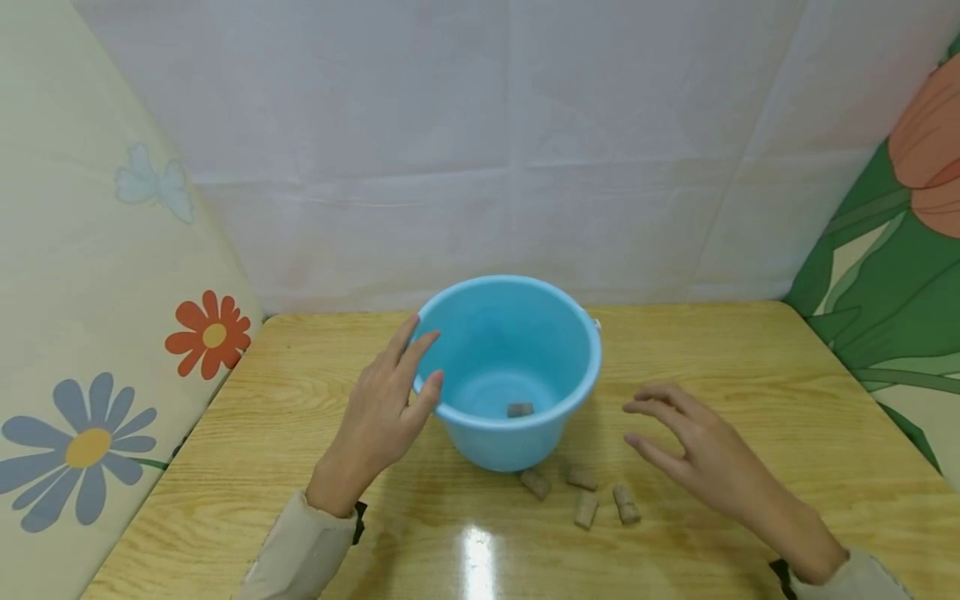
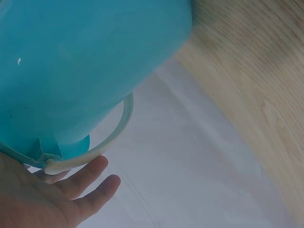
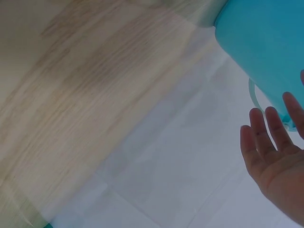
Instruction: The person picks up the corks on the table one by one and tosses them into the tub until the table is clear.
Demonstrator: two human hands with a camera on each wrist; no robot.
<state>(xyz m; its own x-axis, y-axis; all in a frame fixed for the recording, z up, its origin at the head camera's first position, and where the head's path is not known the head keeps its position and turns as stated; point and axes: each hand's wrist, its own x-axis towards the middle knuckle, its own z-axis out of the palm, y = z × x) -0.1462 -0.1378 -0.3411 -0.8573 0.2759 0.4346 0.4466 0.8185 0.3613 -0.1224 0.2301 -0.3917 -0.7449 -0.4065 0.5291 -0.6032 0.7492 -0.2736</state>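
A light blue plastic bucket [image 1: 506, 442] stands upright on the wooden table, with one brown cork [image 1: 520, 409] on its bottom. My left hand [image 1: 384, 408] is at the left side of the rim, fingers extended; in the left wrist view that hand [image 2: 52, 194] lies by the pale handle [image 2: 118, 130] and its hinge. To the right of the bucket, my right hand [image 1: 701, 454] hovers with loosely bent fingers and holds nothing. The right wrist view has its palm [image 3: 278, 166] facing the bucket [image 3: 270, 47]. Several corks [image 1: 586, 508] lie on the table in front of the bucket.
The wood-grain table [image 1: 712, 350] ends at the back against a white cloth [image 1: 495, 167]. A flower-printed panel [image 1: 82, 292] borders the left side, and a green leafy print [image 1: 892, 292] borders the right.
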